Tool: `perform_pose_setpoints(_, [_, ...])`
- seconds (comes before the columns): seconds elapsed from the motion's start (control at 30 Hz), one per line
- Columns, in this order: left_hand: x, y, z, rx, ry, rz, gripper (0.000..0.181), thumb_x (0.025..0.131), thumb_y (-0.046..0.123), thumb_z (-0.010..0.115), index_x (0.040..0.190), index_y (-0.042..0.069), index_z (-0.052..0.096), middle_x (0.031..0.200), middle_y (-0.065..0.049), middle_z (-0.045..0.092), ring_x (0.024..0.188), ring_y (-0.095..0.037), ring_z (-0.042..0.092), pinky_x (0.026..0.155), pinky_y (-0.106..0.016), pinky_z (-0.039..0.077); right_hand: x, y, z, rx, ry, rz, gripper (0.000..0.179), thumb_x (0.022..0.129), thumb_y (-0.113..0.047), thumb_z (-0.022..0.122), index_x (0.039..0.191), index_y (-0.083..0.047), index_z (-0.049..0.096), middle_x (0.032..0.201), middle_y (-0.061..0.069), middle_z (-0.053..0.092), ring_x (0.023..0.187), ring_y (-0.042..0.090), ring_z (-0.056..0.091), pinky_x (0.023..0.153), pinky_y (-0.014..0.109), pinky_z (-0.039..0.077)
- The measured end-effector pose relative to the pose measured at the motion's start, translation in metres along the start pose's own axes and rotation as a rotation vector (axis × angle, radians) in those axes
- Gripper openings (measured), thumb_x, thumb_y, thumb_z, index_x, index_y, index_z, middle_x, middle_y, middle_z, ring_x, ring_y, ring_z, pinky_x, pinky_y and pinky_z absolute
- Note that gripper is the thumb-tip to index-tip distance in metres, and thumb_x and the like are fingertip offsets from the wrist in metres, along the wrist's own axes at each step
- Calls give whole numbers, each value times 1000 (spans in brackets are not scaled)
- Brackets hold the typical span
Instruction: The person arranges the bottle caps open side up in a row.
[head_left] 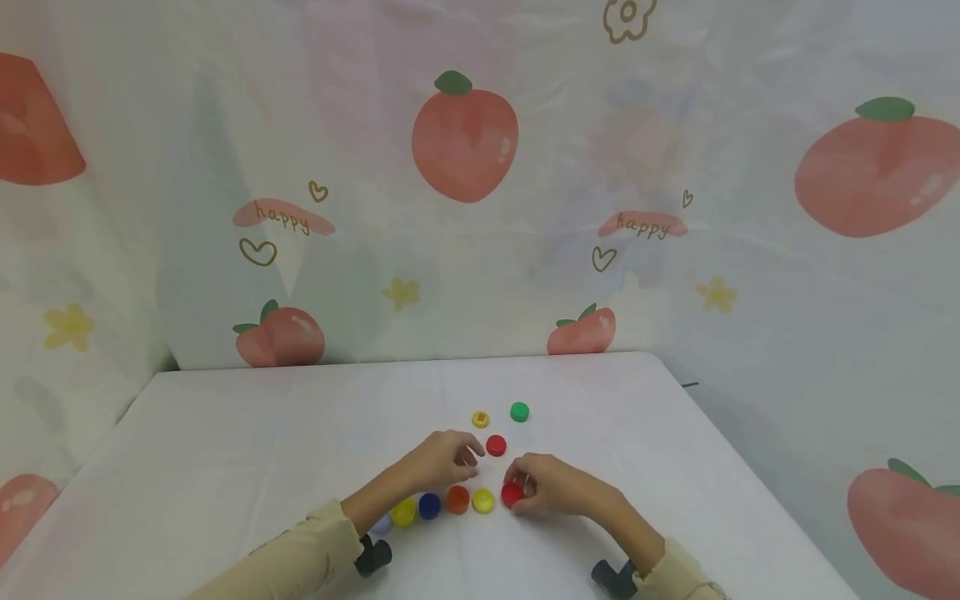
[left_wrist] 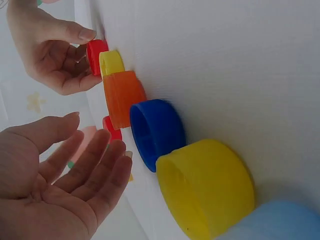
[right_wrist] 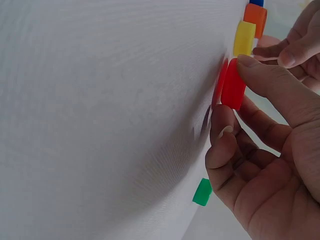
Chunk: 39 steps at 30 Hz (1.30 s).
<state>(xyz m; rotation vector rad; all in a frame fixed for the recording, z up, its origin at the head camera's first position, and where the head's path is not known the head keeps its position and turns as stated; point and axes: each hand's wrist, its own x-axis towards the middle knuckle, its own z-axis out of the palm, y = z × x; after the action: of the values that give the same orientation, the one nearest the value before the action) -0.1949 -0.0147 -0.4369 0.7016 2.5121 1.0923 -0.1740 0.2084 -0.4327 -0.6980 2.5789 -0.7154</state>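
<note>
My right hand [head_left: 553,486] pinches a red bottle cap [right_wrist: 233,85] between thumb and fingers, at the right end of a row of caps. Beside it in the row are a yellow cap [head_left: 483,501], an orange cap [head_left: 457,499], a blue cap [left_wrist: 157,134], a larger yellow cap [left_wrist: 212,187] and a light blue cap [left_wrist: 275,225]. My left hand [head_left: 444,460] hovers over the row, fingers loosely bent, holding nothing. A second red cap [head_left: 496,446] lies just right of its fingertips in the head view.
Farther back on the white table [head_left: 247,450] lie a small yellow cap [head_left: 480,419] and a green cap [head_left: 520,412]. A fruit-patterned cloth [head_left: 360,150] hangs behind the table's far edge. Black wrist devices sit at both sleeves.
</note>
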Motion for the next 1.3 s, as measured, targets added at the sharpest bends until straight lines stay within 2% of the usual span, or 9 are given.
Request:
perform_pose_setpoints(0.3, [0, -5, -5, 10, 35, -40, 27, 83, 12, 73, 108, 8, 63, 90, 0, 66, 82, -15, 62, 69, -27, 53, 1, 1, 3, 7, -4, 2, 32, 77, -19, 79, 104, -12, 63, 83, -7, 54, 73, 11, 51, 65, 21, 48])
perform_pose_setpoints(0.53, [2, -7, -7, 23, 45, -54, 28, 82, 13, 73, 108, 8, 63, 88, 0, 64, 80, -14, 61, 69, -27, 53, 2, 3, 2, 47, -3, 4, 41, 80, -26, 76, 114, -8, 60, 83, -6, 56, 70, 11, 54, 65, 21, 50])
perform_pose_setpoints(0.67, [4, -8, -9, 28, 53, -76, 29, 83, 14, 73, 109, 8, 63, 90, -1, 64, 81, -15, 61, 70, -29, 53, 2, 6, 0, 33, 38, -2, 41, 83, -31, 73, 115, -8, 61, 81, -7, 57, 70, 10, 54, 64, 22, 50])
perform_pose_setpoints(0.8, [9, -9, -11, 46, 92, -92, 29, 83, 15, 73, 109, 9, 63, 98, -5, 64, 86, -18, 61, 72, -30, 53, 4, 7, -6, 22, 100, -2, 40, 84, -32, 71, 114, -7, 61, 84, -6, 57, 74, 12, 53, 64, 23, 49])
perform_pose_setpoints(1.03, [20, -5, -22, 105, 164, -91, 31, 83, 16, 73, 111, 6, 62, 106, -13, 62, 89, -22, 59, 74, -32, 53, 10, 9, -17, 23, 200, -9, 37, 85, -24, 71, 115, -5, 60, 92, -2, 60, 81, 15, 57, 66, 24, 51])
perform_pose_setpoints(1.13, [23, -6, -23, 114, 167, -81, 32, 83, 15, 73, 111, 5, 61, 103, -13, 62, 87, -21, 59, 73, -32, 53, 14, 10, -20, 17, 220, 7, 38, 84, -21, 72, 116, -5, 60, 95, 2, 60, 83, 16, 57, 68, 25, 52])
perform_pose_setpoints(1.3, [28, -9, -21, 107, 137, -66, 33, 82, 15, 74, 111, 6, 61, 97, -9, 63, 82, -18, 60, 70, -30, 53, 25, 11, -23, -7, 231, 16, 40, 82, -17, 74, 117, -4, 60, 99, 4, 61, 82, 15, 58, 69, 25, 52])
